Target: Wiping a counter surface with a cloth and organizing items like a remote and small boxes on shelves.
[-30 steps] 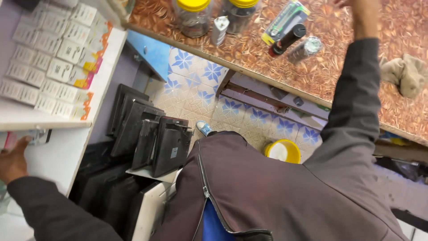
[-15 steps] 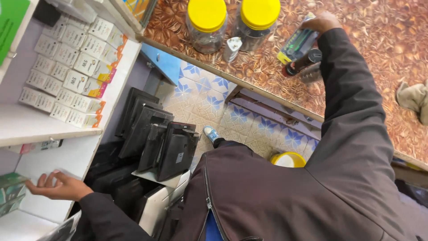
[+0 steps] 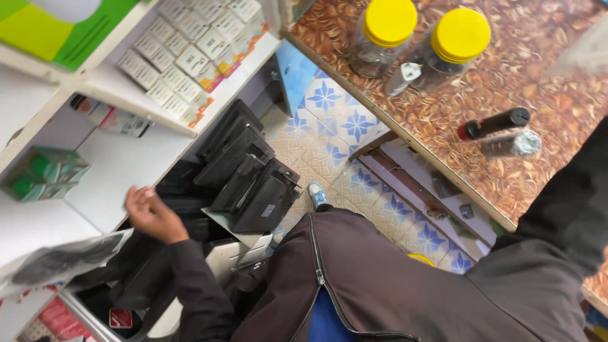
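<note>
Head view: my left hand [image 3: 151, 214], fingers loosely curled and empty, hovers at the white shelf [image 3: 120, 168] beside black sleeves [image 3: 250, 183]; nothing picked yet. I cannot see my right hand.

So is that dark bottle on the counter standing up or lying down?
Lying down. The dark bottle rests on its side on the patterned counter, beside a silvery bottle also on its side.

Glossy patterned laminate is covering the worktop [image 3: 538, 82]; clear jars [image 3: 380, 38] are wearing smooth yellow plastic lids; matt black plastic cases [image 3: 253, 183] are leaning by white painted shelves [image 3: 120, 164].
</note>
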